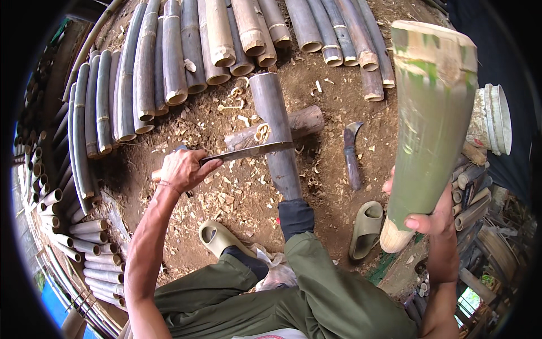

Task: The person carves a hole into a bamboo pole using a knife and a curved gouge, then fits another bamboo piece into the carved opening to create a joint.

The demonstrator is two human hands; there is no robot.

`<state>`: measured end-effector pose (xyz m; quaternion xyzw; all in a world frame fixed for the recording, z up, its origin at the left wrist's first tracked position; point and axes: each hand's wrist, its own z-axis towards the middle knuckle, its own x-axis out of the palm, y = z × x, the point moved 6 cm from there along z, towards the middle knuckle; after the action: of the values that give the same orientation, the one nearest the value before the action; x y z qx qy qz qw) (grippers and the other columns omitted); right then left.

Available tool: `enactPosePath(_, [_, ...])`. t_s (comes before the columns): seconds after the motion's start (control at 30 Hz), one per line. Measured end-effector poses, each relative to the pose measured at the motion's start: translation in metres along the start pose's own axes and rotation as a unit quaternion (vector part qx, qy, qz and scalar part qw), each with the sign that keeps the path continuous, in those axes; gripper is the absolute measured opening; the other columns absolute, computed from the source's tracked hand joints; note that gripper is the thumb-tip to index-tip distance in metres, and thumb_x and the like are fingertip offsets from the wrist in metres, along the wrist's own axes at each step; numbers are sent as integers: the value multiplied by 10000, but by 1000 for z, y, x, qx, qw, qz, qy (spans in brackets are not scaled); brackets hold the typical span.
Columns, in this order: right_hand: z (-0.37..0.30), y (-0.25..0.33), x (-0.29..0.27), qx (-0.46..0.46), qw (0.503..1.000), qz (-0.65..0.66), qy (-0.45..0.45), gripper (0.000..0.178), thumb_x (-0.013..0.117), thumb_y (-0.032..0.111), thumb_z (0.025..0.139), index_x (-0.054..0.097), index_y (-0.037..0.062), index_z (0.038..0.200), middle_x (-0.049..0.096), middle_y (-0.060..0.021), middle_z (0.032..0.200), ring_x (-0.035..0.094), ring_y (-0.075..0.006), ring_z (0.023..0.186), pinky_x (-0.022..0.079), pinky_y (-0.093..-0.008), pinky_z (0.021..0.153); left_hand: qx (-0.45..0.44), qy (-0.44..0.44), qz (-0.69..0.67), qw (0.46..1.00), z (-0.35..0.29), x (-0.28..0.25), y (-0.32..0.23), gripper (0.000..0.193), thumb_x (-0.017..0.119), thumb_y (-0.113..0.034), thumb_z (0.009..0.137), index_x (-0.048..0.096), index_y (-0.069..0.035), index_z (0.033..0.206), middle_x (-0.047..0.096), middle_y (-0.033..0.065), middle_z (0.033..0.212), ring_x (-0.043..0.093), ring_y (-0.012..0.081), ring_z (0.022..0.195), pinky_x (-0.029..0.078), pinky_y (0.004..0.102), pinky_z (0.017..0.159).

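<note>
The left hand (183, 169) is closed on the handle of a long-bladed knife (248, 151), its blade lying across a dark bamboo length (271, 107). That length rests over a crosspiece (307, 120) on the ground, its near end against a dark-socked foot (296, 217). The right hand (432, 220) grips a thick green bamboo piece (435, 130) near its pale, narrower end, holding it upright like a club. The step in hand looks like placing the blade for a blow — a judgement only. The next move seems to call for a steady blade and a strike on its back — well clear of the left fingers.
</note>
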<state>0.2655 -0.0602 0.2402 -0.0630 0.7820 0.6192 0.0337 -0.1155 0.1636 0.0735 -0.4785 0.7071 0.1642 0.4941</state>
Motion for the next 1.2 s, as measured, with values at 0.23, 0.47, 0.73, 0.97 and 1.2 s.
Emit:
enactPosePath(0.23, [21, -1, 19, 47, 995, 37, -77, 1050, 809, 213, 611, 274, -35, 1480, 495, -114, 1322, 498, -196, 1193, 390, -339, 1020, 15, -21, 11, 1000, -3, -4, -5, 578, 594, -680, 869, 718, -126, 765, 592, 100, 555, 631, 287, 573, 495, 444, 579])
enactPosePath(0.47, [37, -8, 31, 9, 999, -14, -37, 1058, 809, 194, 661, 228, -40, 1513, 453, -127, 1401, 439, -212, 1297, 334, -344, 1097, 5, -19, -2, 1000, -4, 0, 1, 581, 602, -679, 866, 702, -121, 741, 576, 90, 540, 603, 267, 540, 480, 428, 555])
enactPosePath(0.73, [44, -17, 41, 21, 1000, -2, -13, 1069, 810, 147, 676, 192, -50, 1526, 395, -165, 1480, 374, -236, 1392, 295, -365, 1150, 19, -37, 16, 999, -5, 0, -2, 577, 605, -673, 868, 711, -117, 756, 582, 95, 548, 585, 265, 527, 468, 426, 541])
enactPosePath(0.97, [54, -22, 52, -45, 995, -90, -23, 1071, 802, 122, 680, 175, -29, 1536, 463, -162, 1417, 476, -255, 1308, 376, -372, 1101, 12, -25, 1, 1000, -5, 3, -1, 534, 628, -643, 869, 738, -123, 806, 596, 97, 560, 595, 261, 534, 471, 421, 537])
enactPosePath(1.2, [66, -54, 66, 96, 915, -388, 51, 1052, 788, 134, 698, 186, 66, 1558, 479, -251, 1403, 592, -358, 1208, 500, -440, 1021, 15, -8, -3, 1000, 1, 17, 2, 520, 665, -599, 870, 721, -90, 779, 594, 80, 557, 573, 219, 498, 438, 383, 494])
